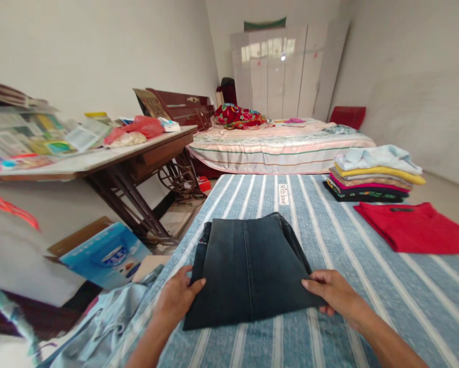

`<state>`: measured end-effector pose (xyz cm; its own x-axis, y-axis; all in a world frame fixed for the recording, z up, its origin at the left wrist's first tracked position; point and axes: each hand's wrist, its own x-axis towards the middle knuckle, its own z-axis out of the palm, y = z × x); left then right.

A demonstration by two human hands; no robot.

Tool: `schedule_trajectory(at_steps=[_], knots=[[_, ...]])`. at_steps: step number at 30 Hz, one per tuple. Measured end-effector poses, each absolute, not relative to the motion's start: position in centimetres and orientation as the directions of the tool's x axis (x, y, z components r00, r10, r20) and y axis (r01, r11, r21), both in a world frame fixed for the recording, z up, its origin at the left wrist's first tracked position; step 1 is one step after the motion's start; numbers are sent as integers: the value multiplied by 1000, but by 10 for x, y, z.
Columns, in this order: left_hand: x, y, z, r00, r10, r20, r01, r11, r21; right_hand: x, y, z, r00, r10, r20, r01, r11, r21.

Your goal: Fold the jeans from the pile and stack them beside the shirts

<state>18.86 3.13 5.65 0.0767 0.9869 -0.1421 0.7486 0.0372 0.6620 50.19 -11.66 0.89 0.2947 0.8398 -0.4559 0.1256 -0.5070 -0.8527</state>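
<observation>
A folded pair of dark jeans (pixel 229 271) lies on the blue-and-white striped bedcover (pixel 340 286), a seam running down its middle. At its left edge, my left hand (pixel 179 291) grips the denim, thumb on top and the other fingers partly hidden at the side. My right hand (pixel 331 291) pinches the lower right edge between thumb and fingers. To the right lies a folded red garment (pixel 425 227). Behind that stands a stack of folded clothes (pixel 375 176), with a pale blue piece on top and yellow, pink and black ones below.
On the left stands a sewing-machine table (pixel 137 151) bearing bags and boxes. Below it are a blue carton (pixel 110 255) and light blue denim (pixel 102 327) at the bed's side. Another bed (pixel 283 153) and a white wardrobe (pixel 279 76) are at the back.
</observation>
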Motion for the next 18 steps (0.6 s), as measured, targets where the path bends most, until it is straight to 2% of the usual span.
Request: schedule_trajectory(at_steps=[2, 4, 7, 9, 12, 15, 18], knots=[[192, 24, 56, 80, 995, 62, 856, -100, 507, 502, -119, 5, 308, 837, -452, 123, -506, -854], [200, 17, 58, 162, 958, 235, 882, -248, 401, 503, -120, 1, 306, 840, -449, 114, -500, -858], [216, 12, 63, 234, 894, 381, 884, -359, 301, 507, -118, 0, 301, 867, -399, 218, -469, -856], [226, 16, 65, 217, 916, 336, 887, -329, 324, 509, -117, 3, 316, 899, -305, 419, -420, -805], [233, 30, 64, 156, 977, 144, 884, -203, 421, 506, -116, 13, 397, 913, -91, 680, -359, -639], [234, 45, 63, 66, 998, 22, 878, -69, 474, 500, -107, 24, 459, 887, 49, 747, -355, -562], [233, 57, 63, 14, 999, -41, 868, 8, 496, 498, -86, 30, 400, 916, -15, 709, -319, -629]])
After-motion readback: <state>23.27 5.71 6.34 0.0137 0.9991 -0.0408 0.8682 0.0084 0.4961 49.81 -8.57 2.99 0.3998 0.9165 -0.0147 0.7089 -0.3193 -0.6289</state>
